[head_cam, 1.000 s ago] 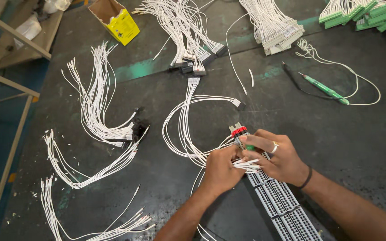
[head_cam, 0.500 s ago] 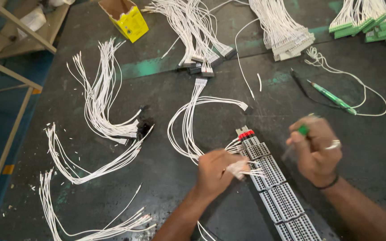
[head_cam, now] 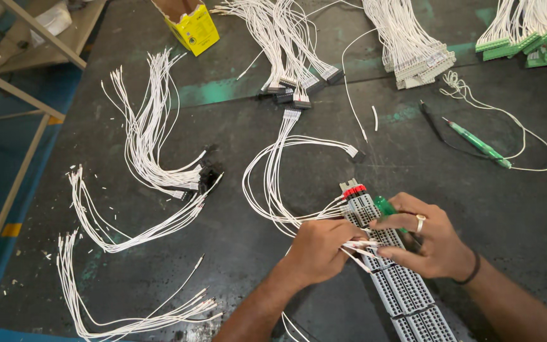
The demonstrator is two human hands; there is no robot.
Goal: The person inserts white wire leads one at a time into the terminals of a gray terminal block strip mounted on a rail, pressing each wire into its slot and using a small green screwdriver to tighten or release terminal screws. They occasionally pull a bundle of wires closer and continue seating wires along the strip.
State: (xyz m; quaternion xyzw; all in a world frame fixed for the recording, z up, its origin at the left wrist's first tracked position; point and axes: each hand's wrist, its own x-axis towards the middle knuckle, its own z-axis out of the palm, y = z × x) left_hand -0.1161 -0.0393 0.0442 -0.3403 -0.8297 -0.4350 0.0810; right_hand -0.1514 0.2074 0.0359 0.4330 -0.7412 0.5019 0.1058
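Head view. A grey terminal block strip [head_cam: 395,278] lies on the dark worktable [head_cam: 235,253], its long axis running from 11 o'clock — the red-capped end — down to 5 o'clock at the frame's lower edge. The left hand [head_cam: 320,249] pinches white wire ends [head_cam: 357,246] against the strip's left side. The right hand [head_cam: 430,239], at 3 o'clock of the left, is closed around a green-handled screwdriver [head_cam: 385,206] over the strip. A white wire loop [head_cam: 273,171] arcs away toward 11 o'clock. A yellow carton [head_cam: 195,26], open-topped, sits at 12 o'clock, far back.
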